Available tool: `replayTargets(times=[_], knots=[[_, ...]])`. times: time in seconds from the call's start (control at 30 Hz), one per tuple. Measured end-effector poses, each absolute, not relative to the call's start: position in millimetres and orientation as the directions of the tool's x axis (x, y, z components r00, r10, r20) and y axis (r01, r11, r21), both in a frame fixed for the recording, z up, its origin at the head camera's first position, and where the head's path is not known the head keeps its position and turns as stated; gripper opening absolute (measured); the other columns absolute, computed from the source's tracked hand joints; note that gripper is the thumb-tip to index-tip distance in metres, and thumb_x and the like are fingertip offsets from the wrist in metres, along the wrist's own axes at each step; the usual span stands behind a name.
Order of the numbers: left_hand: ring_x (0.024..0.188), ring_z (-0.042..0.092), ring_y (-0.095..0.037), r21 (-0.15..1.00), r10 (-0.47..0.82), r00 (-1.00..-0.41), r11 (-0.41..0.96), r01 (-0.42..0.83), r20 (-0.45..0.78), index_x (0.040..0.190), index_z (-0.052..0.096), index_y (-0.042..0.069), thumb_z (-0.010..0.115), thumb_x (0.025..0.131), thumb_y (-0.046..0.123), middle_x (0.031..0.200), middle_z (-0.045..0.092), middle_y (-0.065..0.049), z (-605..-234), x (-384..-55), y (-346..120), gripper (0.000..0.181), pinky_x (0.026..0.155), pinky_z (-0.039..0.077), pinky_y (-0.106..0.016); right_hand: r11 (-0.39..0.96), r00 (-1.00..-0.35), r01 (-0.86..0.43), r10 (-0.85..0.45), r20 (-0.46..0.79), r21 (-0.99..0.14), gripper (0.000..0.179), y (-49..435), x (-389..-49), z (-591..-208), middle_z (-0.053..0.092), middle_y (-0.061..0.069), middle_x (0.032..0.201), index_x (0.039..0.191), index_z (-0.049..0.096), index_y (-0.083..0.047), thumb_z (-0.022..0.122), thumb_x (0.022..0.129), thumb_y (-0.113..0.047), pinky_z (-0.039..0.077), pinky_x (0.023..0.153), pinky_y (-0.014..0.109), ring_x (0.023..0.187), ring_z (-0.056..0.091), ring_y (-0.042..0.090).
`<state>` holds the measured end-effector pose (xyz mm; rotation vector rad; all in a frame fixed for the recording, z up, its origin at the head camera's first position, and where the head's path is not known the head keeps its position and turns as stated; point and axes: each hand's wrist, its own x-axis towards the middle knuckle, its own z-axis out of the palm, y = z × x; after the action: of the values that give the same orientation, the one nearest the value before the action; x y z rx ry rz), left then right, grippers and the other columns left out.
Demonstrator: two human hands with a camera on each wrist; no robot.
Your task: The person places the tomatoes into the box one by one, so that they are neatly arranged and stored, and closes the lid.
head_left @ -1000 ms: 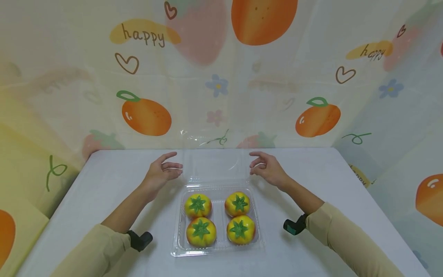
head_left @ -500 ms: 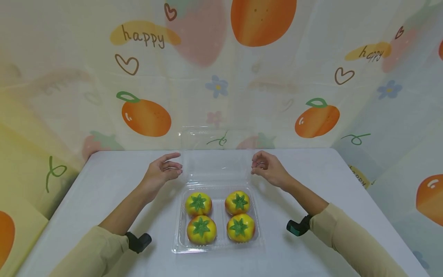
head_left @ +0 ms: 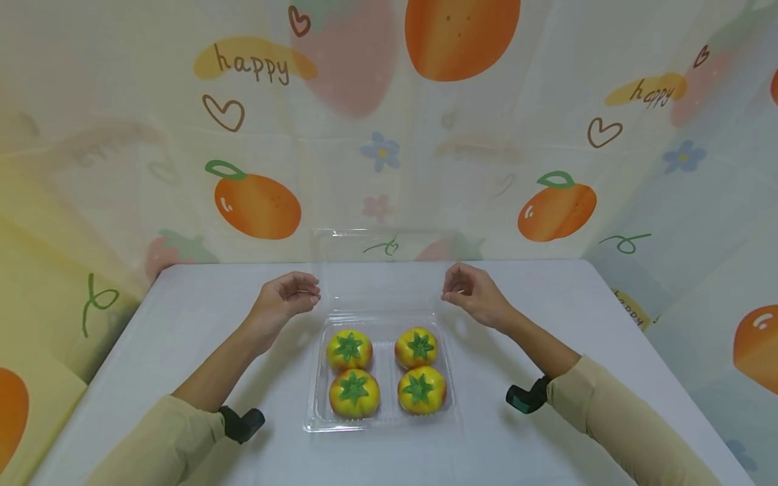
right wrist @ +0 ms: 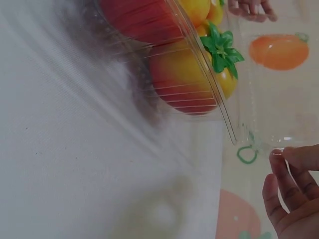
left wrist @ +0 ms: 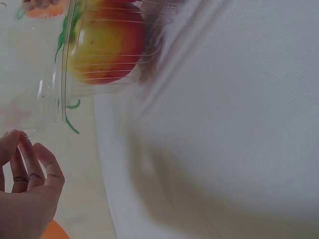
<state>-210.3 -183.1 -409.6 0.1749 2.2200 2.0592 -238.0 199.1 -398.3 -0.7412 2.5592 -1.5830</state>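
A clear plastic clamshell box (head_left: 384,378) stands on the table with its lid (head_left: 379,290) raised at the back. Inside the base sit several yellow-red fruits (head_left: 354,393) with green star-shaped leaf tops, two on each side of a middle ridge. My left hand (head_left: 282,297) pinches the lid's left edge between thumb and fingers, as the left wrist view shows. On the opposite edge, my right hand (head_left: 477,293) pinches the lid between thumb and forefinger. Both wrist views show the ribbed side wall and the fruits behind it.
A white cloth (head_left: 182,324) covers the table under the box. Behind it hangs a curtain (head_left: 450,115) printed with oranges, hearts and flowers, and its lower part shows through the lid. A small black camera (head_left: 243,424) sits at each wrist.
The box has slid a little away, towards the back of the table, and its lid has shifted slightly. Fingers of both hands have drawn closer together at the lid's edges.
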Motion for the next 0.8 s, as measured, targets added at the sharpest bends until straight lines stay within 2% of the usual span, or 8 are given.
replayTargets(times=[0.1,0.23,0.33,0.43,0.57,0.67,0.8], knots=[[0.093,0.067,-0.013,0.996,0.165,-0.986,0.084,0.014,0.0,0.111,0.064,-0.001,0.07,0.091,0.001,0.1,0.067,-0.002,-409.1,-208.0,-184.0,0.021,0.085,0.055,-0.022,0.368,-0.876,-0.391,-0.429,0.219,-0.844,0.011,199.8,-236.8,-398.1,0.063,0.015,0.092,0.096,0.061,0.002,0.067,0.089,0.008,0.056,0.079,0.025,0.089,0.065,0.028],[0.093,0.067,-0.014,0.991,0.168,-0.986,0.133,0.009,-0.014,0.114,0.062,-0.009,0.072,0.09,0.003,0.099,0.069,-0.001,-408.9,-206.1,-185.5,0.029,0.086,0.055,-0.022,0.375,-0.864,-0.416,-0.448,0.231,-0.828,0.011,200.6,-234.1,-397.9,0.064,0.017,0.091,0.091,0.063,0.001,0.067,0.088,0.01,0.057,0.081,0.031,0.09,0.067,0.029],[0.091,0.067,-0.014,0.988,0.19,-0.982,0.153,0.02,-0.01,0.112,0.064,-0.011,0.073,0.089,0.002,0.098,0.07,-0.001,-410.2,-206.1,-187.7,0.028,0.086,0.055,-0.022,0.405,-0.854,-0.448,-0.459,0.246,-0.797,0.009,201.8,-231.7,-397.5,0.066,0.016,0.089,0.088,0.066,0.002,0.067,0.087,0.01,0.058,0.082,0.038,0.088,0.067,0.028],[0.09,0.067,-0.014,0.987,0.218,-0.976,0.158,0.021,-0.014,0.106,0.068,-0.008,0.073,0.088,0.002,0.095,0.072,-0.001,-410.9,-205.3,-190.1,0.02,0.085,0.055,-0.024,0.451,-0.856,-0.453,-0.461,0.235,-0.769,0.007,202.9,-228.3,-396.6,0.069,0.013,0.09,0.089,0.069,0.003,0.068,0.087,0.009,0.057,0.082,0.04,0.086,0.065,0.024],[0.094,0.065,-0.016,0.968,0.228,-0.973,0.248,0.02,-0.039,0.098,0.074,0.001,0.075,0.087,0.005,0.095,0.073,-0.001,-408.8,-201.6,-192.8,0.011,0.087,0.054,-0.025,0.485,-0.87,-0.423,-0.455,0.192,-0.765,0.009,204.1,-222.9,-396.7,0.071,0.011,0.095,0.094,0.07,0.001,0.069,0.087,0.006,0.056,0.08,0.034,0.086,0.063,0.019],[0.101,0.063,-0.021,0.945,0.247,-0.968,0.322,0.049,-0.034,0.095,0.075,0.001,0.075,0.087,0.005,0.101,0.072,-0.006,-407.1,-198.6,-193.9,0.009,0.089,0.054,-0.028,0.479,-0.857,-0.439,-0.477,0.194,-0.76,0.01,204.8,-220.4,-399.4,0.069,0.008,0.089,0.088,0.067,-0.004,0.07,0.086,0.006,0.056,0.08,0.032,0.085,0.061,0.018],[0.105,0.062,-0.028,0.936,0.319,-0.948,0.334,0.113,0.001,0.094,0.073,-0.006,0.071,0.088,-0.003,0.108,0.07,-0.021,-408.1,-196.7,-194.6,0.007,0.087,0.056,-0.03,0.468,-0.827,-0.491,-0.516,0.224,-0.735,0.016,205.8,-217.5,-403.9,0.065,0.004,0.083,0.08,0.065,-0.006,0.07,0.085,0.008,0.055,0.082,0.035,0.084,0.059,0.018]])
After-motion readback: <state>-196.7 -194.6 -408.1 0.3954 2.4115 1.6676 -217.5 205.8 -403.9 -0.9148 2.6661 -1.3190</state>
